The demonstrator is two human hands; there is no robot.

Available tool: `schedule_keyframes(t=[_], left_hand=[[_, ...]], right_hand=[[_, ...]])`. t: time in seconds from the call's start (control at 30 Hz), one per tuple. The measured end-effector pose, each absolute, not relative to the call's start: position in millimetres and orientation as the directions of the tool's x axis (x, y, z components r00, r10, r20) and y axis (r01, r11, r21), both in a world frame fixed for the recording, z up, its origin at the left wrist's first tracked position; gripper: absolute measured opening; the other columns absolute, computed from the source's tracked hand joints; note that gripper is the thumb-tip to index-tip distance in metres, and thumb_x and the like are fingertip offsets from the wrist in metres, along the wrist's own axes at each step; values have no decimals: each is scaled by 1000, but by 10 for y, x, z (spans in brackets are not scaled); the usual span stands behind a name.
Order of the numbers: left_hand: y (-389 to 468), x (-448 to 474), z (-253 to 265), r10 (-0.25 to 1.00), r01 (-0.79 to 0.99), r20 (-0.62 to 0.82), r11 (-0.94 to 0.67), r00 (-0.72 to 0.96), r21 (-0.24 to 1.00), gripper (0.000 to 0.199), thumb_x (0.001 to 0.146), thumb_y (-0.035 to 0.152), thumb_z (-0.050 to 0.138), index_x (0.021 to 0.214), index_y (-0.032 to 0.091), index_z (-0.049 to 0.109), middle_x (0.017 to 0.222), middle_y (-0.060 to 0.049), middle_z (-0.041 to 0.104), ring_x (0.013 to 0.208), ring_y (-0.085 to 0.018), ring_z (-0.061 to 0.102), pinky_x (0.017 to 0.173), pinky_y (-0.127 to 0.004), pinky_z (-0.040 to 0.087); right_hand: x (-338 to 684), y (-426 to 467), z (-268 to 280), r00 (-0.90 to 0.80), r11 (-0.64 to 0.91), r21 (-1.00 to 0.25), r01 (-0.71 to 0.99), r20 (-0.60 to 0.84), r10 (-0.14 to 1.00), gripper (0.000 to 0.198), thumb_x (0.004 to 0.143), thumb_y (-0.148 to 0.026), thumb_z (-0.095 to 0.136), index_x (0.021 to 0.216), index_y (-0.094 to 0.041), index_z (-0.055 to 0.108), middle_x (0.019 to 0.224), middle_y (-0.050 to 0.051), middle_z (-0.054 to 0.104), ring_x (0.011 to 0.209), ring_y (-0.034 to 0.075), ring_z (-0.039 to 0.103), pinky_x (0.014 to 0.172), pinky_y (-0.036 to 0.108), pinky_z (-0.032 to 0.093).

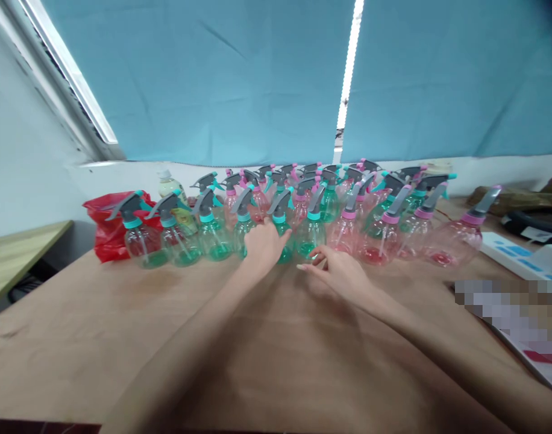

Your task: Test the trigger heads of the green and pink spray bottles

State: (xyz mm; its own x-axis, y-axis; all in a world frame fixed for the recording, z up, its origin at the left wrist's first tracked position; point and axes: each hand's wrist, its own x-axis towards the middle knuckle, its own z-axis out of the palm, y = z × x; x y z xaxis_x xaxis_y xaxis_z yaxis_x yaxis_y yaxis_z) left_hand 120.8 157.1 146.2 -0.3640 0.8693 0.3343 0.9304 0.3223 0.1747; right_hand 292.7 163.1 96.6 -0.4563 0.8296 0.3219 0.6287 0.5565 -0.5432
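Observation:
My left hand [263, 246] is at the front row of clear spray bottles, its thumb across the front of a green spray bottle [281, 224] with a turquoise collar and grey trigger head. It is closed around that bottle's side, though its other fingertips are hidden. To the right, my right hand [341, 270] hovers low with thumb and fingers apart, holding nothing. Just beyond its fingertips stands another green spray bottle [311, 232]. Pink spray bottles [379, 246] with pink collars continue the front row rightward, and more green ones [181, 244] stand to the left.
Several more spray bottles [330, 199] stand behind the front row. A red plastic bag [105, 226] and a pale bottle [168, 184] are at the left end. On the right lie a white power strip [511, 253] and a blurred-out flat item [520, 319] on the brown table [122, 337].

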Motion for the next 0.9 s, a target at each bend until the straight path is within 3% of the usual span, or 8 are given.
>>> schedule_keyframes(t=[0.13,0.27,0.4,0.47,0.57,0.7,0.8,0.9], left_hand=[[1326,1258,1478,879,939,329,314,-344,144,58,82,59,52,109,8,60,82,-19,70,88,-34,67,71,-36,49],[929,1338,1399,906,956,307,259,-290,140,60,82,66,47,102,11,63,67,-13,66,76,-32,67,62,-33,47],[576,1380,1337,915,957,303,214,-268,198,68,76,72,47,105,12,60,62,-7,59,66,-28,63,56,-32,44],[497,1354,1372,916,958,327,160,-233,236,61,77,72,47,99,16,60,74,-7,60,71,-26,62,59,-33,46],[523,1303,1472,914,912,391,-66,-108,406,48,78,61,56,101,20,59,99,-8,57,89,-25,59,73,-38,48],[708,1345,1507,938,582,336,-318,81,748,54,77,47,66,124,27,49,110,-6,58,92,-21,60,80,-36,50],[838,1439,1445,920,377,367,-392,138,839,47,78,39,67,121,25,53,115,-5,60,101,-21,59,89,-37,48],[918,1506,1384,912,321,387,-410,137,853,33,80,27,61,112,21,57,104,-4,63,96,-20,60,90,-36,49]], right_hand=[[2860,1561,961,-423,570,-538,621,382,822,48,78,-57,60,108,-20,55,103,10,68,90,29,66,71,41,49],[2800,1446,909,-487,623,-584,520,396,778,72,69,-57,70,125,-18,45,126,16,56,115,35,54,88,49,46],[2798,1321,865,-639,616,-726,305,324,698,77,69,-45,74,131,-19,38,123,15,57,114,31,56,89,48,48],[2828,1277,861,-684,580,-776,247,285,672,78,66,-46,76,130,-20,39,120,13,59,109,30,58,87,48,49],[2886,1242,861,-724,581,-787,209,275,633,83,61,-54,78,128,-21,43,124,12,57,114,33,55,92,52,46],[2930,1224,860,-762,592,-792,149,289,580,86,60,-57,78,130,-23,43,129,11,54,118,34,51,95,53,45],[2946,1234,876,-767,631,-770,94,348,539,91,59,-56,78,135,-24,38,133,11,51,123,33,48,98,51,44],[2978,1282,904,-772,676,-731,91,377,511,98,58,-59,78,138,-23,34,138,12,46,127,32,44,101,49,42]])
